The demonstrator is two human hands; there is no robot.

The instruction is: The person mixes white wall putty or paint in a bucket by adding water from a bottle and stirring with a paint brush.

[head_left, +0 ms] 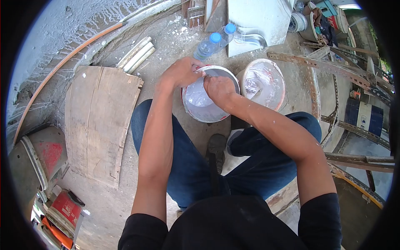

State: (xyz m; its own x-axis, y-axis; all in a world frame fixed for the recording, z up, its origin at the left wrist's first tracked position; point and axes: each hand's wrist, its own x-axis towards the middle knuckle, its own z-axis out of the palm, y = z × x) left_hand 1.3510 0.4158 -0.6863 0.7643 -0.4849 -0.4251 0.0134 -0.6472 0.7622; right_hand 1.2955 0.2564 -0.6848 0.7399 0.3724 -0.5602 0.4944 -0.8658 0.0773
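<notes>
A white bucket (208, 115) stands on the floor between my knees, with clear plastic and whitish material inside. My left hand (181, 73) is closed at its far left rim, fingers curled over the edge. Over the bucket's opening, my right hand (219, 88) is closed in a fist, close to the far rim; what it grips is hidden beneath the fingers. To the right stands a second whitish bucket (271, 98), holding crumpled white plastic (255, 81) in pale residue.
Two clear bottles with blue caps (215, 38) stand beyond the bucket, near a metal sheet (260, 25). A wooden board (102, 125) lies left. Rusty perforated metal bars (321, 63) jut in from the right. An orange hose (54, 66) runs along the wall.
</notes>
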